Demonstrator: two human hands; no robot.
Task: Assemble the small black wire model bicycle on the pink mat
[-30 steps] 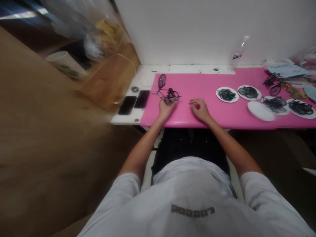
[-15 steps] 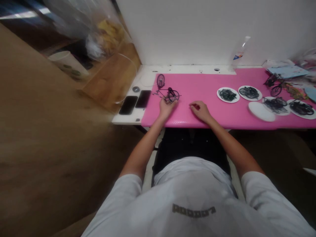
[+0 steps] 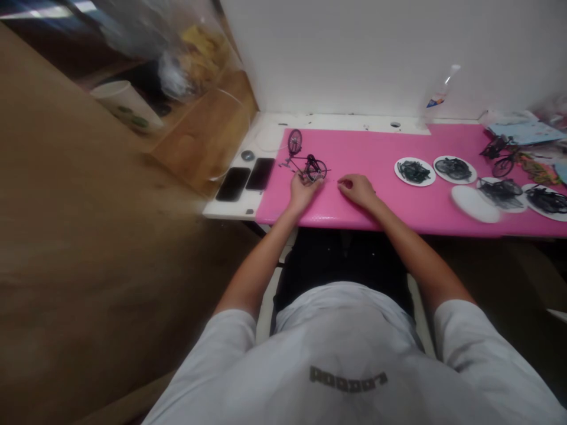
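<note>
On the pink table mat, a small black model bicycle (image 3: pixel 311 158) stands tilted, one wheel toward the wall and the other near me. My left hand (image 3: pixel 303 190) is closed on its near end, fingers around the lower frame by the near wheel. Just right of the bicycle, my right hand (image 3: pixel 358 190) hovers low over the mat with thumb and forefinger pinched together. Whatever sits between those fingertips, if anything, is too small to make out. A gap separates the right fingertips from the bicycle.
Two dark phones (image 3: pixel 233 184) lie at the table's left end, beside a small round object (image 3: pixel 247 155). To the right are several white plates (image 3: pixel 415 182) of black parts, another model bicycle (image 3: pixel 502 165) and a clear bottle (image 3: pixel 436 100). A wooden box (image 3: pixel 199 139) stands left.
The view has shifted slightly, moving the table a little to the right in the picture. My right hand has come slightly closer to the bicycle; my left hand keeps its hold.
</note>
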